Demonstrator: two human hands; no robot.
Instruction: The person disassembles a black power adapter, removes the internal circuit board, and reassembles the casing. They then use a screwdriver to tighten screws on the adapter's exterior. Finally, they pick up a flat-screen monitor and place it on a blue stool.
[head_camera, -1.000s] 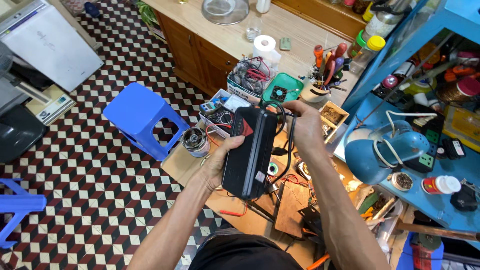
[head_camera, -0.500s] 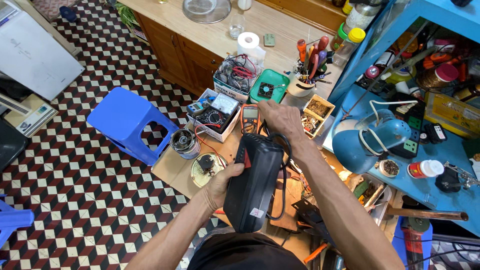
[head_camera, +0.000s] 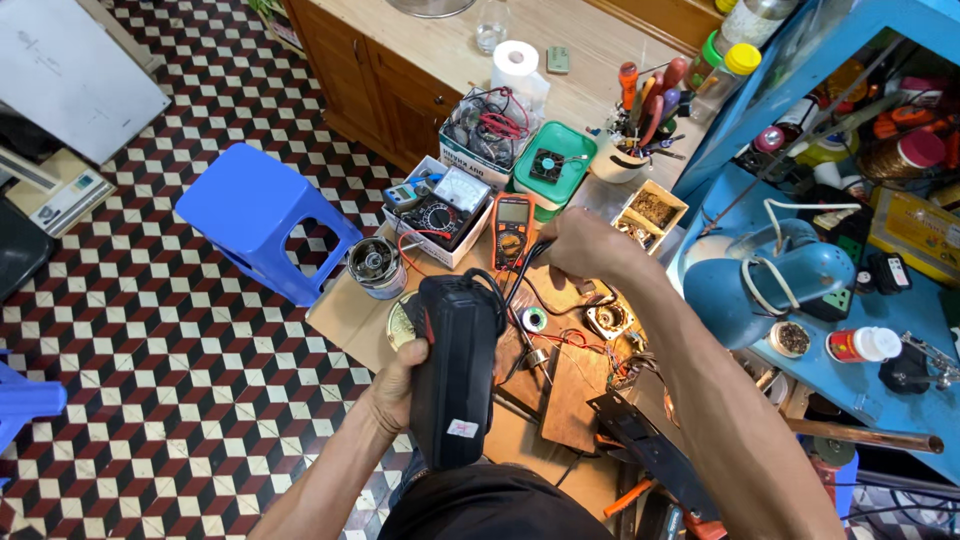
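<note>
Head view, the only one. Black elongated device (head_camera: 455, 375), rigid plastic casing, looked moderately heavy for its size: the left hand (head_camera: 395, 385) carried it from the side near the lower half, fingers wrapped round the body, thumb side up. It was held in the air above the near edge of the worktop (head_camera: 350, 315), long axis roughly pointing away from the person. Judged stiff, not fragile, and the smooth shell could slip, so a full wrap at mid-body looked the sane place to hold; the cable end at the top is no place to pull.

A black cord (head_camera: 512, 285) ran from the device's far end up toward the right hand (head_camera: 585, 245). That hand was closed, fingers pinched on the cord or on probe leads just beside the orange multimeter (head_camera: 512, 228); I couldn't tell exactly which wire it gripped. The cord is soft and will kink if yanked.

Pose: left forearm came in low from the body, elbow bent, wrist cocked inward. Right arm stretched forward across the worktop, wrist bent down over the meter.

Nearby: blue stool (head_camera: 262, 220), small round tin (head_camera: 375, 268), wooden block (head_camera: 570, 390).
</note>
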